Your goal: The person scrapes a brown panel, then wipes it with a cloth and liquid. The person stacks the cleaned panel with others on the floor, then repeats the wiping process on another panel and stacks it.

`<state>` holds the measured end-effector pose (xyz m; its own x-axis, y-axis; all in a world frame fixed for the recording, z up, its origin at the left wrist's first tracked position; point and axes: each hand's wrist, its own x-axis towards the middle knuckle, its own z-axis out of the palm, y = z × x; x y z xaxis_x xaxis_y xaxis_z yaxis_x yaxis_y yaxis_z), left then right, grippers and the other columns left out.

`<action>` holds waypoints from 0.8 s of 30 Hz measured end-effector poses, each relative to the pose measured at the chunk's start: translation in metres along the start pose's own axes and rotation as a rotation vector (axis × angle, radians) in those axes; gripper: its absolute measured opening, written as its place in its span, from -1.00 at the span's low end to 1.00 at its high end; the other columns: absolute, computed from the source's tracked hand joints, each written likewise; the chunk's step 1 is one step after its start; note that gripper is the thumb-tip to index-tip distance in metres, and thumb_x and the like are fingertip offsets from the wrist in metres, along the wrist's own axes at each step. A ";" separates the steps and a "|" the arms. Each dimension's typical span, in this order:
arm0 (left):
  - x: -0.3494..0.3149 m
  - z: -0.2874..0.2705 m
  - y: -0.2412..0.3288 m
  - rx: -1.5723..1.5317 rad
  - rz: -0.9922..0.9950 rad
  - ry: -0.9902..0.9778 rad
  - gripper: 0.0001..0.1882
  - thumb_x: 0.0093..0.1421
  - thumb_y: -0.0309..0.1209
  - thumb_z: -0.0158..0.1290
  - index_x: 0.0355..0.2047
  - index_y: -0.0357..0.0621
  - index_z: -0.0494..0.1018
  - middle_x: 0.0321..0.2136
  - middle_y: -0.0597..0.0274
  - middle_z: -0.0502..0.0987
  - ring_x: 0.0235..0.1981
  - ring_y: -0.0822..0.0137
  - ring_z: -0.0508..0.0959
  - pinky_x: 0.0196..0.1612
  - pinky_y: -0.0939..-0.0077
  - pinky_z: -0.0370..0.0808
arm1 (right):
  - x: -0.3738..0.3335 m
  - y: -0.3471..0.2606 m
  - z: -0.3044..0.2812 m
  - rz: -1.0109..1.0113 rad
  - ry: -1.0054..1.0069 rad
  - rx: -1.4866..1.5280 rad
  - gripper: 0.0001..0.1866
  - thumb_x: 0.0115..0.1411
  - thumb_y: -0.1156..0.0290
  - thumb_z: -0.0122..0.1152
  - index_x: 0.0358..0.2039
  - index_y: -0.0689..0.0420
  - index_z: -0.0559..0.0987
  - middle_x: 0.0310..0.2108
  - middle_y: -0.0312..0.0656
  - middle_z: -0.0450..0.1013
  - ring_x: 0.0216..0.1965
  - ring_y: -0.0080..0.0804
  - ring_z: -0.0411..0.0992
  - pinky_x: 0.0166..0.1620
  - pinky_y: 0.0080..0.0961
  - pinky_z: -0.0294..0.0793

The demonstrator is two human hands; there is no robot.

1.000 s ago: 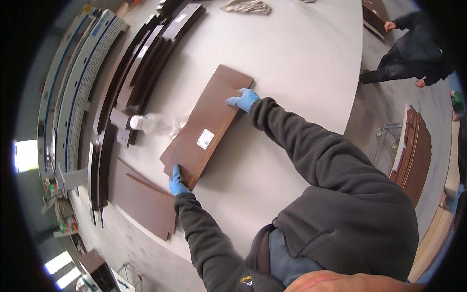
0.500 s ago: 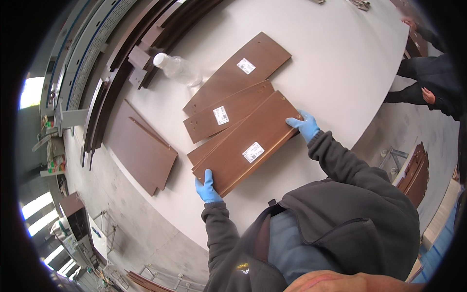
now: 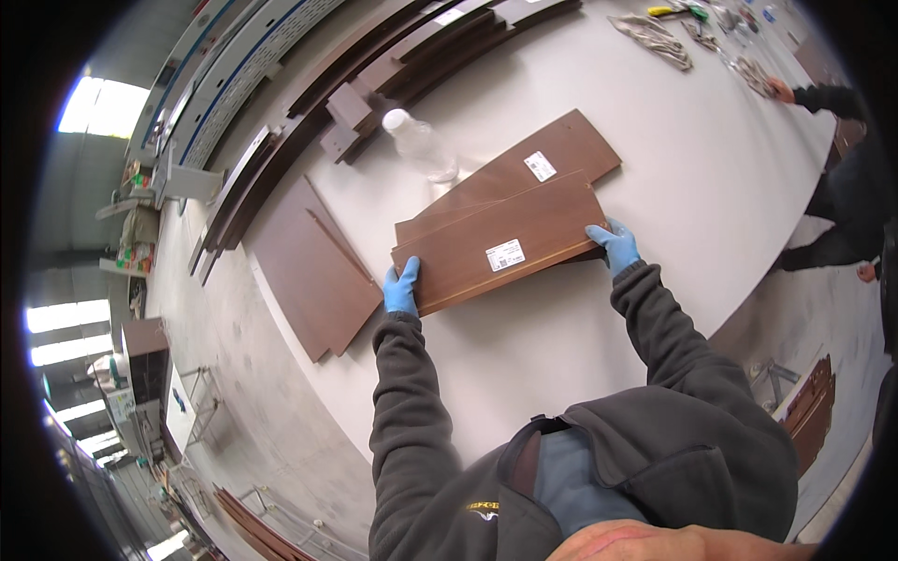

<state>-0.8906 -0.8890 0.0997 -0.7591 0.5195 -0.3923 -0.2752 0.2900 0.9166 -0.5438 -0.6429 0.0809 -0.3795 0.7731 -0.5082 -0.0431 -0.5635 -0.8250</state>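
A brown panel (image 3: 458, 264) with a white label (image 3: 505, 254) spans between my hands above the table. My blue-gloved left hand (image 3: 401, 288) grips its left end, thumb on top. The right end is held by my right hand (image 3: 615, 247), also gloved, with its thumb over the edge. Beneath and behind this panel, other brown panels overlap; most of them are hidden. A farther labelled panel (image 3: 571, 140) shows on the white table (image 3: 524, 365). I cannot tell whether my hands grasp one panel or several together.
Brown panels (image 3: 313, 280) lie at the table's left edge. A clear plastic bottle (image 3: 421, 145) with a white cap stands behind the stack. Long dark profiles (image 3: 309, 140) line the far left. Gloves (image 3: 652, 39) lie far right, near a co-worker's hand (image 3: 780, 90).
My hands and the panel have moved farther over the pile, and the panel has turned closer to level. It covers more of the panels behind. The view has shifted, showing gloves and tools.
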 end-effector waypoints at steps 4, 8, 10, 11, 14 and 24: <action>-0.004 -0.002 -0.007 -0.006 -0.037 0.033 -0.32 0.26 -0.13 0.33 0.20 -0.39 0.42 0.02 0.07 0.60 -0.03 0.29 0.60 0.11 0.40 0.53 | 0.001 -0.001 0.004 0.129 0.052 0.087 -0.46 0.30 0.47 0.29 0.26 0.32 0.41 0.06 -0.15 0.52 0.05 -0.33 0.51 0.13 -0.39 0.50; -0.028 -0.008 -0.011 -0.067 0.042 0.049 -0.36 0.25 -0.24 0.36 0.20 -0.37 0.42 0.05 0.08 0.59 0.02 0.30 0.59 0.14 0.39 0.53 | -0.015 -0.009 0.003 0.020 -0.028 0.067 -0.42 0.28 0.52 0.28 0.30 0.27 0.38 0.05 -0.09 0.52 0.04 -0.31 0.51 0.15 -0.35 0.51; -0.058 -0.017 -0.023 -0.142 0.111 0.092 -0.41 0.27 -0.30 0.35 0.20 -0.35 0.43 0.06 0.10 0.59 0.02 0.31 0.58 0.15 0.39 0.53 | -0.032 -0.003 0.000 0.015 -0.094 0.008 -0.37 0.25 0.49 0.32 0.31 0.32 0.36 0.03 -0.10 0.52 -0.02 -0.33 0.53 0.12 -0.40 0.55; -0.075 -0.026 -0.029 -0.173 0.097 0.128 -0.44 0.28 -0.33 0.33 0.20 -0.34 0.43 0.06 0.11 0.59 0.02 0.32 0.58 0.15 0.40 0.53 | -0.042 0.004 -0.001 0.021 -0.093 -0.039 -0.35 0.25 0.50 0.32 0.32 0.33 0.35 0.02 -0.10 0.52 -0.02 -0.35 0.53 0.12 -0.42 0.54; -0.130 -0.073 -0.050 -0.145 0.051 0.219 -0.47 0.35 -0.33 0.25 0.23 -0.35 0.43 0.07 0.14 0.59 0.02 0.35 0.58 0.14 0.43 0.53 | -0.071 0.035 0.001 0.193 -0.129 -0.225 -0.26 0.23 0.48 0.37 0.38 0.31 0.30 0.05 -0.09 0.52 0.03 -0.38 0.50 0.14 -0.47 0.52; -0.238 -0.223 -0.140 -0.181 -0.223 0.489 -0.40 0.33 -0.09 0.25 0.16 -0.33 0.46 -0.04 0.09 0.61 -0.12 0.18 0.64 -0.02 0.26 0.63 | -0.075 0.036 0.101 -0.055 -0.757 -1.165 -0.40 0.30 -0.18 0.11 0.03 0.09 0.66 -0.14 0.07 0.65 -0.09 0.08 0.61 0.04 -0.18 0.55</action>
<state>-0.8031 -1.2322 0.0815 -0.8437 0.0164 -0.5365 -0.5248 0.1850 0.8309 -0.6102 -0.7505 0.1138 -0.8212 0.2311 -0.5217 0.5706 0.3164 -0.7578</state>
